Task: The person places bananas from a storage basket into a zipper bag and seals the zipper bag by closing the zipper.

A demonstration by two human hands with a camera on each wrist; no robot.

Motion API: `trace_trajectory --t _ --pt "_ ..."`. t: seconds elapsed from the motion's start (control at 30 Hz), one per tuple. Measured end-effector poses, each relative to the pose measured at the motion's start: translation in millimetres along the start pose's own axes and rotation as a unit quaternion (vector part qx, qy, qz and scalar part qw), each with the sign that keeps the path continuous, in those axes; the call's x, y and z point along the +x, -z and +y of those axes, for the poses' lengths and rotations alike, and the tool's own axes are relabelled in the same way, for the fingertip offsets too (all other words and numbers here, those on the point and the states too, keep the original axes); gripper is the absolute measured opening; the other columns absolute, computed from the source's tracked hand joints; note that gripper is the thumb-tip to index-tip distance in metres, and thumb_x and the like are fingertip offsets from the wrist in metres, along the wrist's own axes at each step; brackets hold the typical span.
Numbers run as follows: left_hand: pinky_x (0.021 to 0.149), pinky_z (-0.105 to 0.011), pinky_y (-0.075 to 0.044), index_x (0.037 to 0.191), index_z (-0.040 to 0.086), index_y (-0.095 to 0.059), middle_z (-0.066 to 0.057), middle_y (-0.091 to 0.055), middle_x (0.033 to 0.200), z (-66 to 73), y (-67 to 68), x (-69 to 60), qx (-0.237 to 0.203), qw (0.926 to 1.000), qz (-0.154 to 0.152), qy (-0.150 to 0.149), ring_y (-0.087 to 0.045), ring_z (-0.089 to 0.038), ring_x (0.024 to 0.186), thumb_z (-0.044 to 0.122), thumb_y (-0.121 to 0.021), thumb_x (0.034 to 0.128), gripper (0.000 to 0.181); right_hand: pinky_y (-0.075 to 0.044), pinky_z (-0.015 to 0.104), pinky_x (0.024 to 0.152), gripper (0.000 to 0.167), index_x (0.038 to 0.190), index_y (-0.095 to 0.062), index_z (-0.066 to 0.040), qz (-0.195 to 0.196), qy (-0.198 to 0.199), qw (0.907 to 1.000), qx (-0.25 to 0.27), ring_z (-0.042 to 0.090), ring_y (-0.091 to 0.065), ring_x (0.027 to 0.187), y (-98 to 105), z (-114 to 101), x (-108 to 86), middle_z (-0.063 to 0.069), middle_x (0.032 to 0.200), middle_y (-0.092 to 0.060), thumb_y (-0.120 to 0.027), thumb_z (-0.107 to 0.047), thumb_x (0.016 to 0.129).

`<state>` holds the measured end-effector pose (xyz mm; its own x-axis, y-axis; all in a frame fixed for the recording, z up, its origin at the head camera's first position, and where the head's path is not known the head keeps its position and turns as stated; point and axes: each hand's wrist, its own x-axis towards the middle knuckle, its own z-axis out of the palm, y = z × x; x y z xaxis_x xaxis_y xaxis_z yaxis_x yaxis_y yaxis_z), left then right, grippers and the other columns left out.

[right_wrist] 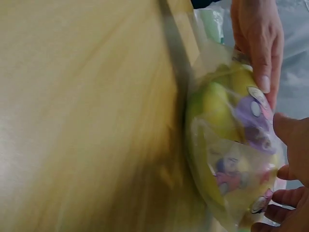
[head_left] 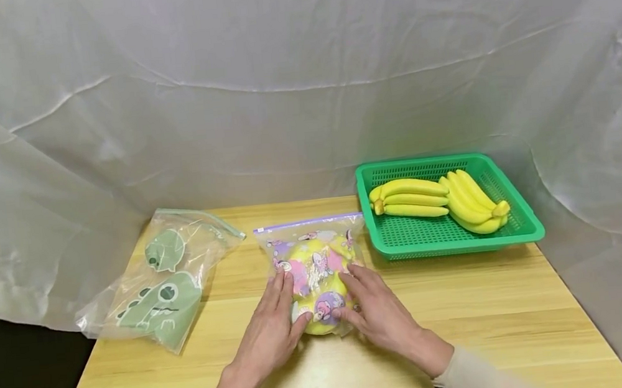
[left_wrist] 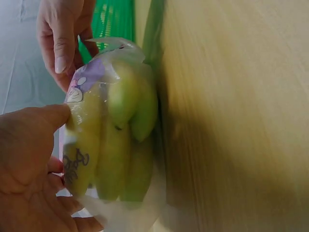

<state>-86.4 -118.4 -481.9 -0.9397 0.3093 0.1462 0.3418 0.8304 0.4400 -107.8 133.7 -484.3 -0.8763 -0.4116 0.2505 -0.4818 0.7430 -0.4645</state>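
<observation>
bag (head_left: 318, 265) of bananas (left_wrist: 112, 169) lies on the table (head_left: 470, 328), its soft film probably slippery over firmer fruit, likely light, best held from both sides. marks on it look like writing, too blurred to read. left hand (head_left: 269, 317) and right hand (head_left: 378, 309) rest against its sides, fingers loosely extended, neither gripping. just beside it sits a green basket (head_left: 462, 245)

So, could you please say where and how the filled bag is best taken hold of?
Probably hold the filled bag by both bulging sides, from left and right: bananas fill its middle, whereas its far edge along the purple zip strip looks flat.
</observation>
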Motion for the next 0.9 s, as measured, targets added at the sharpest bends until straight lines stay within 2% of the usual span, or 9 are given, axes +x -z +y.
trace_trajectory --t 0.17,0.27,0.43,0.57,0.63,0.7,0.8,0.9 --pt "0.126 -0.056 -0.025 0.163 -0.006 -0.02 -0.025 -0.009 0.174 4.7 -5.6 3.7 -0.03 0.9994 -0.013 0.006 -0.017 -0.045 0.16 0.041 -0.057 0.1078 0.082 -0.037 0.059 0.119 0.083 0.156 -0.046 -0.002 -0.01 0.001 0.9997 -0.023 0.046 -0.039 0.151 -4 6 -0.1 0.026 0.163 -0.04 -0.079 -0.044 0.092" --pt "0.126 -0.056 -0.025 0.163 -0.009 -0.019 -0.028 -0.008 0.173 5.7 -8.2 9.7 -0.034 0.9994 -0.002 -0.009 -0.017 -0.047 0.159 0.039 -0.056 0.1081 0.082 -0.037 0.061 0.119 0.08 0.156 -0.046 -0.002 -0.006 0.0 0.9991 -0.041 0.047 -0.04 0.15 -4 11 5.2 0.027 0.163 -0.04 -0.078 -0.04 0.093" --pt "0.125 -0.057 -0.027 0.162 -0.011 -0.021 -0.032 -0.013 0.171 1.6 -12.5 24.3 -0.013 0.9992 0.022 -0.03 -0.019 -0.048 0.158 0.038 -0.058 0.1076 0.081 -0.045 0.06 0.112 0.075 0.154 -0.048 -0.001 0.017 0.005 0.9969 -0.076 0.047 -0.045 0.146 -6 17 17.3 0.027 0.159 -0.044 -0.078 -0.035 0.095" --pt "0.127 -0.055 -0.025 0.162 -0.011 -0.02 -0.032 -0.011 0.171 -3.3 -16.9 43.2 0.001 0.9993 0.026 -0.028 -0.015 -0.045 0.16 0.041 -0.055 0.1079 0.083 -0.057 0.053 0.096 0.061 0.143 -0.057 -0.001 0.075 0.016 0.9879 -0.135 0.043 -0.062 0.123 -11 18 30.1 0.023 0.14 -0.059 -0.08 -0.027 0.093" --pt "0.128 -0.054 -0.023 0.162 -0.011 -0.019 -0.032 -0.009 0.171 -5.4 -17.6 55.3 0.002 0.9993 0.026 -0.026 -0.013 -0.043 0.161 0.041 -0.055 0.1078 0.083 -0.06 0.048 0.085 0.052 0.135 -0.06 -0.003 0.104 0.02 0.9821 -0.156 0.038 -0.066 0.108 -14 18 37.6 0.02 0.127 -0.064 -0.081 -0.022 0.091" --pt "0.128 -0.052 -0.023 0.161 -0.011 -0.02 -0.033 -0.01 0.171 -8.1 -17.3 67.3 0.004 0.999 0.03 -0.032 -0.013 -0.043 0.161 0.04 -0.056 0.1075 0.083 -0.06 0.046 0.081 0.047 0.133 -0.062 -0.004 0.116 0.017 0.9793 -0.165 0.035 -0.067 0.102 -17 19 44.7 0.018 0.122 -0.065 -0.079 -0.018 0.091" --pt "0.128 -0.051 -0.023 0.162 -0.01 -0.019 -0.031 -0.009 0.172 -12.7 -16.0 81.8 0.003 0.9991 0.024 -0.034 -0.012 -0.042 0.162 0.04 -0.056 0.1078 0.083 -0.061 0.049 0.086 0.05 0.138 -0.061 -0.003 0.102 0.003 0.9832 -0.152 0.039 -0.068 0.112 -19 19 51.4 0.023 0.131 -0.064 -0.076 -0.016 0.093" --pt "0.128 -0.051 -0.023 0.163 -0.008 -0.016 -0.029 -0.006 0.173 -19.0 -15.5 92.9 0.009 0.9995 0.013 -0.029 -0.011 -0.04 0.162 0.042 -0.054 0.1084 0.083 -0.058 0.053 0.097 0.056 0.144 -0.057 0.0 0.079 -0.005 0.9864 -0.144 0.045 -0.063 0.126 -17 19 57.0 0.028 0.142 -0.059 -0.074 -0.018 0.094"
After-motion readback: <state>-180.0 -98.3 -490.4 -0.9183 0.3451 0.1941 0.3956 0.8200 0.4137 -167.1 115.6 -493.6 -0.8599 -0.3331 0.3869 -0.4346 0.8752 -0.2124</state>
